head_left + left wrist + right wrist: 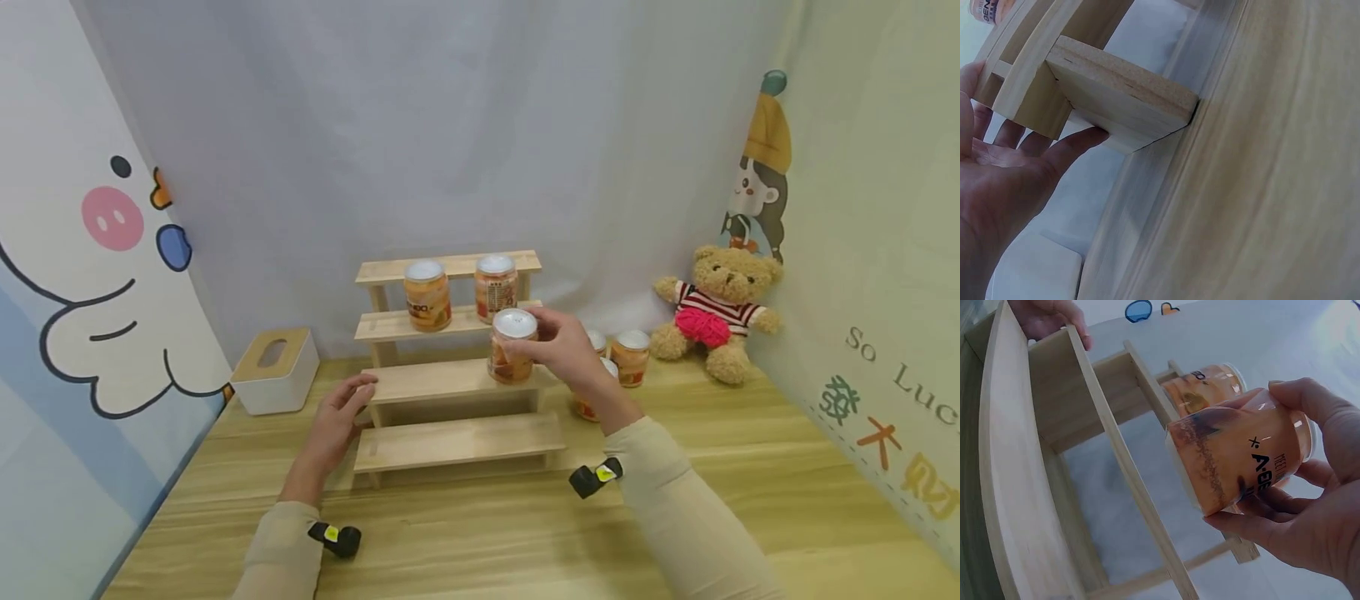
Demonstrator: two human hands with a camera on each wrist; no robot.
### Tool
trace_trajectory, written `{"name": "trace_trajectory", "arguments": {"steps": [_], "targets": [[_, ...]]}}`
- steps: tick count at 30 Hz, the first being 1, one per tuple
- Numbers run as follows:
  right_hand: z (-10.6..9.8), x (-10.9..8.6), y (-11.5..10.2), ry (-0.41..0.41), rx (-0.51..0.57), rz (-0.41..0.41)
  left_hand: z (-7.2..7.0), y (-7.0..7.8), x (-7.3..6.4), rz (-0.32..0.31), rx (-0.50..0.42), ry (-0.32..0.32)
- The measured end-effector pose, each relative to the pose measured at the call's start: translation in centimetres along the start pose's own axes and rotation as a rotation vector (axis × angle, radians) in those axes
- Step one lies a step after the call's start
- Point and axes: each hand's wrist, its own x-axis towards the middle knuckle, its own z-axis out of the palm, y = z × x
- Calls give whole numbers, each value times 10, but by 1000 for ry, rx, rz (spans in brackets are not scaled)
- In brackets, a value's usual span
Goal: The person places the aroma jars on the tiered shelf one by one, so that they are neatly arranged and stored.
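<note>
My right hand (566, 350) grips an orange-labelled can (513, 354) with a silver lid, thumb on one side and fingers on the other. In the head view the can is close over the right end of the second step from the bottom of a wooden tiered stand (457, 439). On the third step sit two similar cans, a left can (427, 302) and a right can (496, 292). My left hand (1004, 181) holds the left end of the second step between thumb and fingers, one finger lying along the wooden side panel (1100, 115).
Several more cans (630, 358) are grouped on the table right of the stand, partly hidden behind my right hand and wrist. A teddy bear (720, 308) sits against the back wall at the right. A white tissue box (277, 379) with a wooden top stands at the left.
</note>
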Motion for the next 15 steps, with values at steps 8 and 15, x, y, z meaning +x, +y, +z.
{"name": "trace_trajectory", "arguments": {"steps": [8, 15], "targets": [[46, 23, -3, -83, 35, -12, 1, 0, 1, -2, -4, 1], [72, 35, 2, -104, 33, -8, 1, 0, 1, -5, 45, 4]]}}
